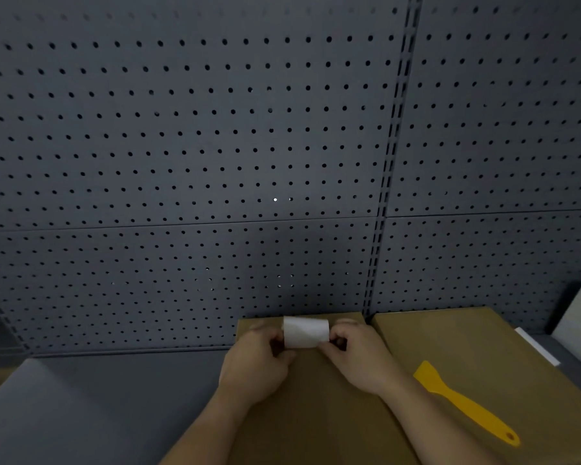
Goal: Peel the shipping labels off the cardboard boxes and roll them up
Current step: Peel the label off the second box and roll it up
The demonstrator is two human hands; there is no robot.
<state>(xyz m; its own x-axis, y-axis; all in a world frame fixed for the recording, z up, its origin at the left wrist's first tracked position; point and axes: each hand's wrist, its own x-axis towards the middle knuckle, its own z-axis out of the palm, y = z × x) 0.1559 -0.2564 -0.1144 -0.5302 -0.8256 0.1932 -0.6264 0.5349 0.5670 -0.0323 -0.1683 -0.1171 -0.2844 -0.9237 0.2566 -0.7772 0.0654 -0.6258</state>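
As both grip, label (306,332) (rolled) between hands

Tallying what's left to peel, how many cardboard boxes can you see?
2: one cardboard box lies under the hands; a second cardboard box sits beside it on the right, carrying the yellow scraper. Others may lie outside the frame.

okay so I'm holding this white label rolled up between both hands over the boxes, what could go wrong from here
1. The rolled label is pinched only at its ends by the left hand and right hand; loosen either grip and it may spring open or stick to your fingers.
2. Squeezing harder could flatten the roll.
3. The yellow scraper lies loose on the right cardboard box near your right forearm; a careless sweep might knock it off.
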